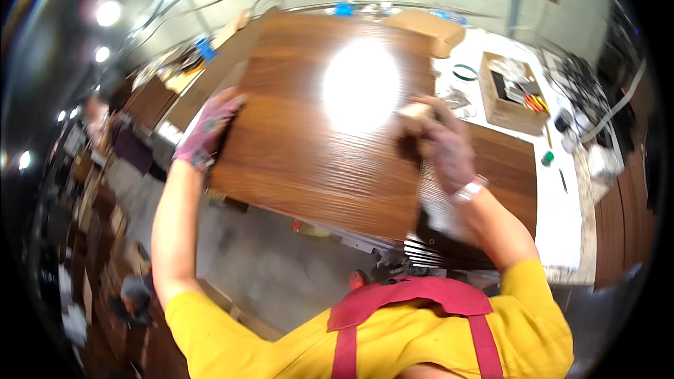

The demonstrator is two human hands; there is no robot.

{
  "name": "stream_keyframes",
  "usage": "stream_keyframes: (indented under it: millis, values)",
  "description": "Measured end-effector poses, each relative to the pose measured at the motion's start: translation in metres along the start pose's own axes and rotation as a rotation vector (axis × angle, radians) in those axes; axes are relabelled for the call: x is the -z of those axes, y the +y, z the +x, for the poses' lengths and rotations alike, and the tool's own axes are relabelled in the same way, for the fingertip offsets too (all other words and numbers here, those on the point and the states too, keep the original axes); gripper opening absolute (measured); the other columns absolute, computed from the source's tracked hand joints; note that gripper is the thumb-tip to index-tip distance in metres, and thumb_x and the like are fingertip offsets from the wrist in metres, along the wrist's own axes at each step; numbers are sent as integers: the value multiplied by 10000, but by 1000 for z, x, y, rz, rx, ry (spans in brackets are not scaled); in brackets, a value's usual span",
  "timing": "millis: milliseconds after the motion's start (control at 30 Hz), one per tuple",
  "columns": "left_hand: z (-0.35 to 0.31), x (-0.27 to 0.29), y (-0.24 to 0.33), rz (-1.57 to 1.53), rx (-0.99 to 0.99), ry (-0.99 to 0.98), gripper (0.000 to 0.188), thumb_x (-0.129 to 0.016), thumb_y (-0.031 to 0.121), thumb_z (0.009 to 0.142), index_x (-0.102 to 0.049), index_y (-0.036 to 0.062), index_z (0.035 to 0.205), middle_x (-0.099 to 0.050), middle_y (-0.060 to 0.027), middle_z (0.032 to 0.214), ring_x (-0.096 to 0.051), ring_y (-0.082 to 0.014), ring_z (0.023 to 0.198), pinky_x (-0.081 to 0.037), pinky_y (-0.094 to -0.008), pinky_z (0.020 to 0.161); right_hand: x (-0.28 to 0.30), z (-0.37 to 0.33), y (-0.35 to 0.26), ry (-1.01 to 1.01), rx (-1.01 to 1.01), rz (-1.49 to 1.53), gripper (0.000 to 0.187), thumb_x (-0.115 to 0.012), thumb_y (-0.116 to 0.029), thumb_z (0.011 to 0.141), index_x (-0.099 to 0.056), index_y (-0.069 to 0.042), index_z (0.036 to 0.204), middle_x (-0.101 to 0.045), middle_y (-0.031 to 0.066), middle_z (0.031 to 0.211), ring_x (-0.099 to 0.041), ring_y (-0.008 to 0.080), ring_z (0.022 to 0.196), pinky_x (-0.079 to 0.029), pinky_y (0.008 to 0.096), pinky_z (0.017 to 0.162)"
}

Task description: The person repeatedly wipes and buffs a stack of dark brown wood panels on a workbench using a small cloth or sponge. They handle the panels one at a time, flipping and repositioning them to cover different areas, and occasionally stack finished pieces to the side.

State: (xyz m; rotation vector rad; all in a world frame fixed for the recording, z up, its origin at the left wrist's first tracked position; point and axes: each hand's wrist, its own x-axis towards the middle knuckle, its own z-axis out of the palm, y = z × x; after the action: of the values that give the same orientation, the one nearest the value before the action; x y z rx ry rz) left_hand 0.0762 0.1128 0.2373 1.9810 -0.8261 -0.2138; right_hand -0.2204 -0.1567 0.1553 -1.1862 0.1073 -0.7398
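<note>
A person in a yellow shirt and red apron handles a brown panel (302,161) in a brightly lit workshop, the left hand (213,126) closed on its left edge. The right hand (449,147) is at the panel's right edge, its fingers bent around a small tan shape; blur hides whether that is a block or bare fingertips, and whether the hand grips the panel cannot be told. The panel lies in front of the person, its near edge out over the floor, lamplight glaring off its face. At right, on a white tabletop (563,228), an open box (516,118) holds crumpled clear plastic, dark and grey pieces, and tools with red and yellow handles. Just beside the box are a green ring (465,72) and loose plastic (456,98); nearer the person, a green cap (547,158) and a black pen (563,180). A carton (425,26) lies beyond the panel, its contents out of sight, and a second panel (509,175) rests below the right hand
</note>
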Motion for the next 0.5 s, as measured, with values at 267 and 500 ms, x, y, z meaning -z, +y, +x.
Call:
stream_keyframes:
  millis: [267,500]
  values:
    - [99,120,-139,384,-107,15,366,-592,317,943,-635,-22,1071,-630,-83,841,-550,-194,755,-434,-291,702,-115,89,118,-155,-11,257,362,-629,-79,888,-547,10,1229,-588,50,1002,-556,118,926,-480,267,846]
    - [143,184,-241,1083,-219,-317,466,-321,281,1031,-462,0,1376,-467,-215,1411,-379,-330,1365,-312,-385,1125,-172,88,131,40,614,-460,342,-693,-202,789,-628,-112,1113,-649,117,1010,-594,310,995,-460,404,887]
